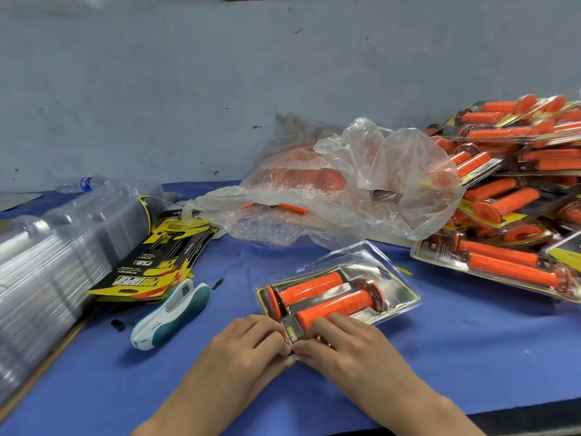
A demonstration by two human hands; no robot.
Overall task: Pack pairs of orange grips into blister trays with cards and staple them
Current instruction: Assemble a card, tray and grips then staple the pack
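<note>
In the head view, the blister tray (405,305) lies on the blue table (440,366) just ahead of the person, its long axis running from about 7 o'clock, near the body, out toward 2 o'clock. Two orange grips (334,305) sit side by side in it along that same axis, over a yellow-edged card (290,332). Both hands meet at the tray's near, 7 o'clock end. The left hand (251,338) comes in from 8 o'clock and the right hand (342,344) from 4 o'clock. On each hand the fingers are curled and the tips are drawn together on the tray's near edge, so both appear to pinch the plastic and card closed there. The exact contact under the fingertips is hidden. The right hand's fingers also lie over the near end of the closer grip. The stapler (171,313) lies free at 9 o'clock from the left hand, near but not touching it, with its long axis running from 7 to 1 o'clock. The left hand is clearly the nearer one to it. Judging by this layout, stapling has not yet been done, and reaching for the stapler would mean one hand holding the pinched edge alone. The finished packs (518,190) are piled well apart at 2 o'clock.
</note>
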